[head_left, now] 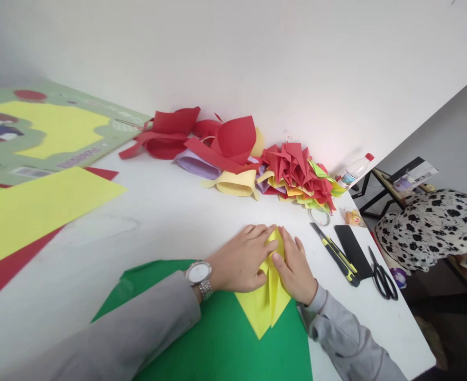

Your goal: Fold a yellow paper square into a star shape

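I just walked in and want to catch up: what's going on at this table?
A person has the left hand and right hand on a partly folded yellow paper, which lies over a green sheet. Beyond, a pile of folded paper sits near the wall. A cutter and scissors lie unheld to the right.

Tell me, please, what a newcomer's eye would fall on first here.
Probably the bright yellow folded paper, touched by the left hand and right hand, partly over the green sheet at bottom centre. Next, the red folded papers heaped near the wall, right of centre.
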`<action>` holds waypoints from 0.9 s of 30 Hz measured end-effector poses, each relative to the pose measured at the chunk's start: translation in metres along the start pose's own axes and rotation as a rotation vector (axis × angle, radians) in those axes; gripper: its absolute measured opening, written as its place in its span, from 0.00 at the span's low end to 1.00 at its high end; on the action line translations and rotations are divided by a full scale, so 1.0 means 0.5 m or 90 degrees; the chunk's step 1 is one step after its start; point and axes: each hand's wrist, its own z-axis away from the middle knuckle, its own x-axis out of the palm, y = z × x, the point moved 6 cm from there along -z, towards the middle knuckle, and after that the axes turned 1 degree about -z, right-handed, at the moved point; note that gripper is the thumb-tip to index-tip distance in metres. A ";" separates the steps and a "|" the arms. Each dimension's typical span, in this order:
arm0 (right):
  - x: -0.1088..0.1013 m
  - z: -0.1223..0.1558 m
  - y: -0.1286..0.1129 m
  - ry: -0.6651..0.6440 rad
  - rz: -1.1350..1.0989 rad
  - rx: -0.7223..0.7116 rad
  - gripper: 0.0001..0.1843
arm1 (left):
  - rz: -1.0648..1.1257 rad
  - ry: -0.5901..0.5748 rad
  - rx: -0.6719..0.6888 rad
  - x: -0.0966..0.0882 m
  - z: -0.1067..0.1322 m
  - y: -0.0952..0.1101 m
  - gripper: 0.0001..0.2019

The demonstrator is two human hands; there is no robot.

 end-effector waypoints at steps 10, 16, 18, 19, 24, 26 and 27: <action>0.000 -0.001 -0.005 -0.023 0.009 -0.001 0.37 | -0.006 -0.018 -0.003 0.001 0.000 -0.005 0.15; -0.005 -0.002 -0.016 -0.022 0.018 -0.001 0.37 | -0.016 -0.023 0.006 -0.003 -0.009 -0.004 0.15; -0.005 -0.003 -0.017 -0.026 0.014 0.003 0.37 | -0.020 -0.027 0.010 -0.005 -0.014 -0.002 0.15; -0.005 -0.003 -0.017 -0.026 0.013 0.006 0.37 | -0.022 -0.029 0.011 -0.007 -0.017 0.000 0.15; -0.004 -0.003 -0.014 -0.028 0.007 0.008 0.37 | -0.033 -0.032 0.008 -0.012 -0.024 0.001 0.17; -0.004 -0.003 -0.013 -0.028 0.011 0.010 0.36 | -0.036 -0.029 0.002 -0.011 -0.020 0.000 0.16; -0.004 -0.002 -0.013 -0.029 0.012 0.010 0.36 | -0.036 -0.024 0.000 -0.011 -0.017 0.000 0.16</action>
